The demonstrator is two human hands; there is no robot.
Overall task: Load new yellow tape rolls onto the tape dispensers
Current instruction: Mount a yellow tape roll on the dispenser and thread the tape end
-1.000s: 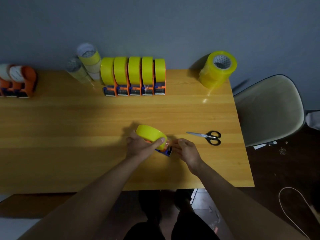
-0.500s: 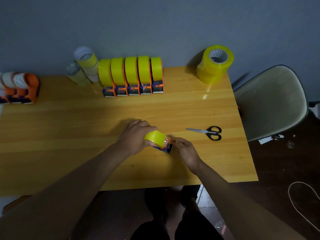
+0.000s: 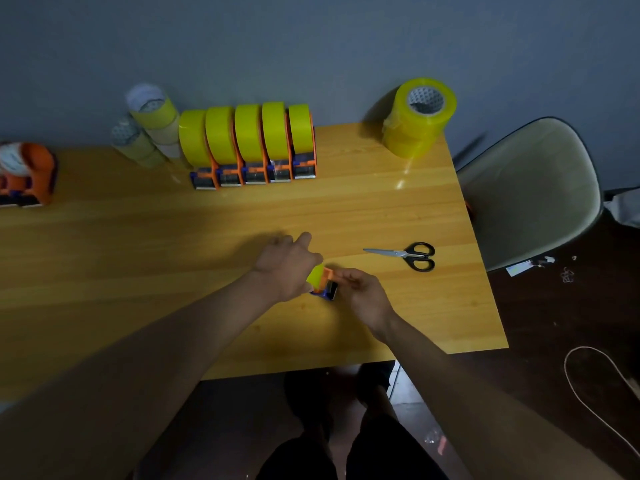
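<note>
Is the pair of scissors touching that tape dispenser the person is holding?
Apart. The head view shows bare wooden table between the scissors and the dispenser, with the right hand lying between them too.

Grey wall point(image 3: 311, 46), wood table point(image 3: 138, 237), chair point(image 3: 540, 188).

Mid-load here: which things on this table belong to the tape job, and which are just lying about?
Part of the job:
- orange dispenser with a yellow roll, between left hand and right hand
- five loaded dispensers
- stack of yellow rolls
- orange dispensers at left edge

Lying about:
- scissors
- chair
- pale rolls by the wall
</note>
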